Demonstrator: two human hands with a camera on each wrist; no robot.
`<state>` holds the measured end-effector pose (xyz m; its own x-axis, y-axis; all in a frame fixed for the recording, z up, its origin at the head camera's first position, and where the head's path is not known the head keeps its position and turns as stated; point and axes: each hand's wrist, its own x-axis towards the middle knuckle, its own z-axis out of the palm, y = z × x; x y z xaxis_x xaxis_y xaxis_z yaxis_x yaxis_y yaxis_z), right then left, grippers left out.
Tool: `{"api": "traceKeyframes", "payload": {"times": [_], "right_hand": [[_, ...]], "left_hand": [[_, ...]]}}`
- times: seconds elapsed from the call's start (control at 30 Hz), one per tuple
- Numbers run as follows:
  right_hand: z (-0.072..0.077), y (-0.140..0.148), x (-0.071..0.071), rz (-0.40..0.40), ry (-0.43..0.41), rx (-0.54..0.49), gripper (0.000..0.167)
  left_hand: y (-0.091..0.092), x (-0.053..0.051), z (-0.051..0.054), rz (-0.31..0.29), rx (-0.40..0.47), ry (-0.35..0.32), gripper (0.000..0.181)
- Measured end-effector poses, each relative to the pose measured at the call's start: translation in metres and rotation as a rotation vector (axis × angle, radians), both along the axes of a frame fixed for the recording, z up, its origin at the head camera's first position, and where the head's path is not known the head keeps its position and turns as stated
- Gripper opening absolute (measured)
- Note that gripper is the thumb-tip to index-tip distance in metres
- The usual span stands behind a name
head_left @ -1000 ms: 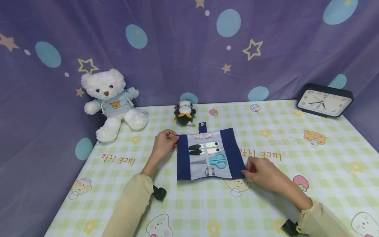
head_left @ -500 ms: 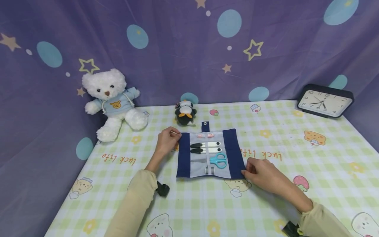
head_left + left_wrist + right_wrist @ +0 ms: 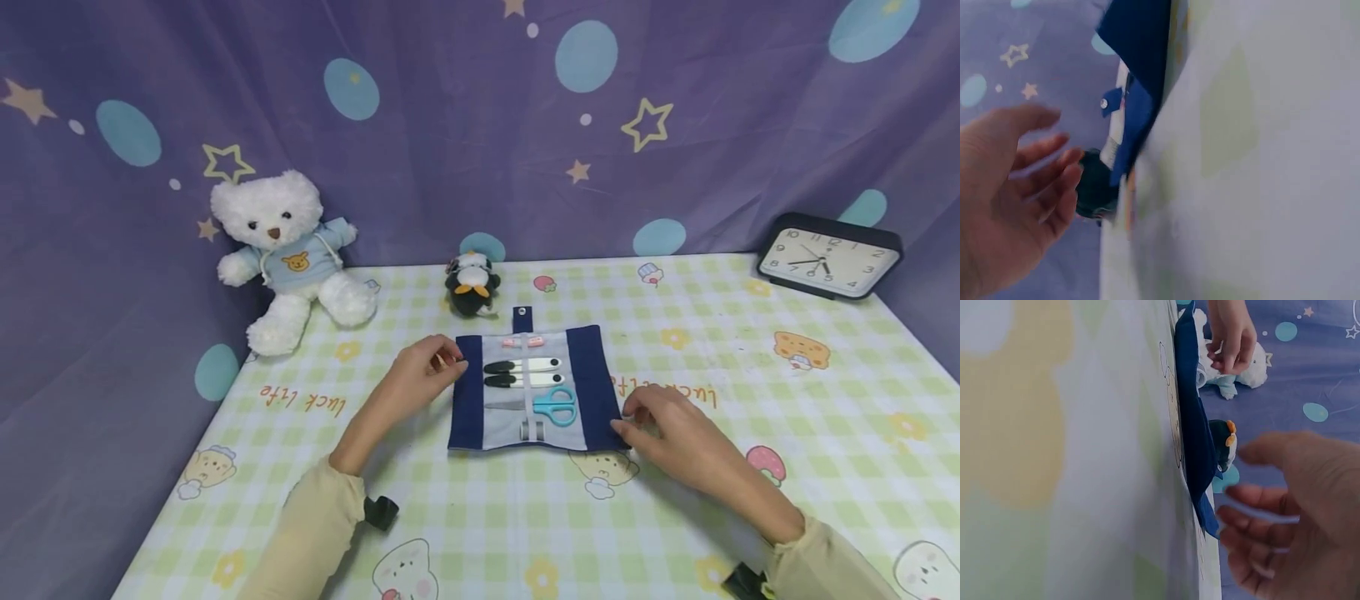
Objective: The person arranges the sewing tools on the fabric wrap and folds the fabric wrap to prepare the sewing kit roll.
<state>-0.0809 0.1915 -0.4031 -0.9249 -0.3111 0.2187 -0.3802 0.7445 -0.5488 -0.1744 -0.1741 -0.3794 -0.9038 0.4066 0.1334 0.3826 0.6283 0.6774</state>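
Note:
A navy fabric case (image 3: pixel 467 404) with a pale grey lining lies spread out on the table. An elastic band down its middle holds turquoise-handled scissors (image 3: pixel 558 406), two slim white tools with black ends (image 3: pixel 542 365), small pink pieces (image 3: pixel 534 342) and a grey cylinder like a thread spool (image 3: pixel 531 431). My left hand (image 3: pixel 420 375) hovers at the case's left edge, fingers loosely bent; the left wrist view shows nothing in it. By the lower right corner is my right hand (image 3: pixel 675 437), its thumb and fingers apart and holding nothing in the right wrist view.
A white teddy bear (image 3: pixel 296 262) in a blue hoodie sits at the back left. Behind the case stands a small penguin toy (image 3: pixel 472 287). A black-framed clock (image 3: pixel 828 257) leans at the back right. A checked cloth (image 3: pixel 480 533) covers the table, with a purple curtain (image 3: pixel 450 150) behind.
Both hands have let go of the case. The left hand has drawn slightly towards me, and the right hand's thumb and fingers have spread. The case lies spread out as before.

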Motion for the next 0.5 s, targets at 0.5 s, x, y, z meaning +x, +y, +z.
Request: {"api": "traceKeyframes", "payload": {"times": [0.5], "right_hand": [[-0.006,-0.002,0.002,0.265,0.023,0.114,0.029]], "left_hand": [[0.001,0.054,0.006,-0.298,-0.383,-0.076,0.028]]}}
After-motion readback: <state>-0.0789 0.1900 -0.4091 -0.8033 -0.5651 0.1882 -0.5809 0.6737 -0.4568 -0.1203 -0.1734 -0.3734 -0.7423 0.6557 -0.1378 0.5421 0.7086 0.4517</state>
